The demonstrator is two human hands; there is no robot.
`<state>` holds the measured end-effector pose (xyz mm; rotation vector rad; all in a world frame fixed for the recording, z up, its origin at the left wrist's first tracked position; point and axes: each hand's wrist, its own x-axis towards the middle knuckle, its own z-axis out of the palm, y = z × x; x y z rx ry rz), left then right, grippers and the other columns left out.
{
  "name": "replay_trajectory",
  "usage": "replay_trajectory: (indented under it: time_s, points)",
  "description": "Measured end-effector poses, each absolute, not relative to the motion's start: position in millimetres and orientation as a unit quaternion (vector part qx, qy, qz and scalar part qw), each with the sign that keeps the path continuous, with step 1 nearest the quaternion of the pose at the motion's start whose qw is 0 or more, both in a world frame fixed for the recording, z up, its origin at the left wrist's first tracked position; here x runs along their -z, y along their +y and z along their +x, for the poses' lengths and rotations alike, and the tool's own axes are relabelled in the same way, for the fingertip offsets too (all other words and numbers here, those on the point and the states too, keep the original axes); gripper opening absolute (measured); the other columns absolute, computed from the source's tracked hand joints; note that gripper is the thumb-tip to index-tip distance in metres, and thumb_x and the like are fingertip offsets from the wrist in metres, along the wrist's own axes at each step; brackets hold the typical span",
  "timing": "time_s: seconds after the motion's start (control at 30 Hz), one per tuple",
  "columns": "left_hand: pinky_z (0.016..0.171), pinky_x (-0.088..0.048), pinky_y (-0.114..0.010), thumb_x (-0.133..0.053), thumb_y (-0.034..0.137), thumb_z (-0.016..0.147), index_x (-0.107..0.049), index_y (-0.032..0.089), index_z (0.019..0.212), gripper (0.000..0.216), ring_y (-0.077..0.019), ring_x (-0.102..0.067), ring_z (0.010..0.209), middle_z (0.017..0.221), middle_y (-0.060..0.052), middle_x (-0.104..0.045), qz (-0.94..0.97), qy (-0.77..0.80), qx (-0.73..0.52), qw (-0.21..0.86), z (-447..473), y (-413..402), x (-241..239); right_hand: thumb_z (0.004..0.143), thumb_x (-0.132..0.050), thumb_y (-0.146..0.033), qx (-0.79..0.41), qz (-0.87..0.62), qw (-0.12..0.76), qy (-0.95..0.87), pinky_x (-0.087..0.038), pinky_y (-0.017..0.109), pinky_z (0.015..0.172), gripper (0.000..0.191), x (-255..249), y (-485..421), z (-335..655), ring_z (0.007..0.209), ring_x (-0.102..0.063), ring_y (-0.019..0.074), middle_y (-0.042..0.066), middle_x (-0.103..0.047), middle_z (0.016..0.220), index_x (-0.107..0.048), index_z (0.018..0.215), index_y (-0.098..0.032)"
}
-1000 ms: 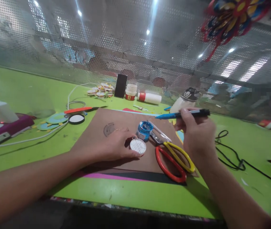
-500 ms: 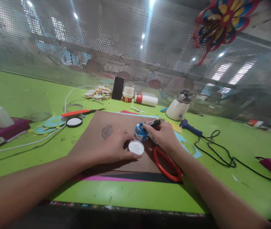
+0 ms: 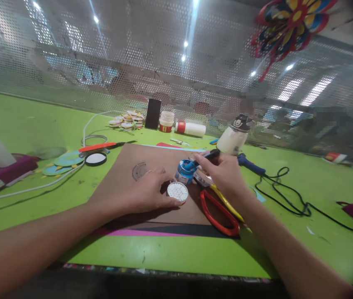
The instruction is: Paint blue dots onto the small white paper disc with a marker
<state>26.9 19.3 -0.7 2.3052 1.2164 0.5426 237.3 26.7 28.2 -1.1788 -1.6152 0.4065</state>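
My left hand (image 3: 147, 191) rests on a brown card sheet (image 3: 151, 178), its fingers pinching a small white round disc (image 3: 178, 191) with a line pattern on it. My right hand (image 3: 222, 172) holds a blue-and-black pen (image 3: 205, 156), its blue tip dipped into a small blue pot (image 3: 185, 171) just behind the disc. Red-and-yellow scissors (image 3: 220, 209) lie on the sheet under my right wrist.
On the green table: a white jug (image 3: 234, 139), a blue glue gun (image 3: 251, 165) with a black cord (image 3: 288, 195), a lying white bottle (image 3: 190, 129), a black phone (image 3: 153, 113), round paper discs (image 3: 95, 159), a purple box (image 3: 5, 174) at left. Perforated metal mesh stands behind.
My right hand came down from mid-air with the pen and brought its tip to the blue pot. My left hand stayed on the white disc.
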Motion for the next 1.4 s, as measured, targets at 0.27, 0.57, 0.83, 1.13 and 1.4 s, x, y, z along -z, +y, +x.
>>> replay_trajectory:
  time_s: [0.27,0.57,0.83,1.13,1.4]
  points:
    - [0.069,-0.038,-0.031,-0.071,0.056,0.075,-0.07,0.021,0.095,0.04,-0.0236,-0.055,0.086,0.096,-0.005,-0.062,0.846,0.441,-0.189,0.234,28,16,-6,0.084,-0.071,-0.037,-0.157,-0.459,0.616,-0.62,-0.045,0.026,0.047,0.027,-52,5,240,0.046,-0.051,0.0107,-0.002,-0.058,0.052,-0.065,0.066,-0.018]
    - [0.07,-0.039,-0.031,-0.073,0.054,0.073,-0.069,0.021,0.104,0.046,-0.0241,-0.057,0.086,0.099,-0.006,-0.065,0.835,0.455,-0.179,0.251,29,16,-6,0.075,-0.079,-0.047,-0.253,-0.435,0.659,-0.559,-0.043,0.026,0.043,0.034,-43,15,250,0.044,-0.053,0.0106,-0.001,-0.06,0.053,-0.064,0.065,-0.018]
    - [0.071,-0.039,-0.032,-0.072,0.058,0.072,-0.07,0.023,0.103,0.046,-0.0235,-0.056,0.087,0.097,-0.005,-0.062,0.843,0.443,-0.182,0.244,28,18,-6,0.082,-0.074,-0.044,-0.29,-0.444,0.615,-0.584,-0.045,0.024,0.041,0.03,-36,0,238,0.044,-0.054,0.0103,-0.001,-0.061,0.053,-0.066,0.066,-0.02]
    - [0.062,-0.035,-0.029,-0.072,0.055,0.073,-0.069,0.021,0.093,0.04,-0.0179,-0.054,0.075,0.086,-0.002,-0.06,0.844,0.433,-0.185,0.256,28,17,-6,0.088,-0.067,-0.027,-0.187,-0.436,0.549,-0.688,-0.048,0.024,0.044,0.02,-34,-11,223,0.046,-0.058,0.0116,-0.002,-0.062,0.055,-0.064,0.069,-0.022]
    - [0.064,-0.035,-0.029,-0.072,0.054,0.073,-0.07,0.02,0.091,0.038,-0.0177,-0.053,0.073,0.083,-0.001,-0.061,0.842,0.434,-0.186,0.261,29,18,-6,0.087,-0.068,-0.033,-0.159,-0.431,0.528,-0.714,-0.049,0.027,0.047,0.021,-27,-12,224,0.05,-0.061,0.0139,0.0,-0.065,0.059,-0.065,0.07,-0.022]
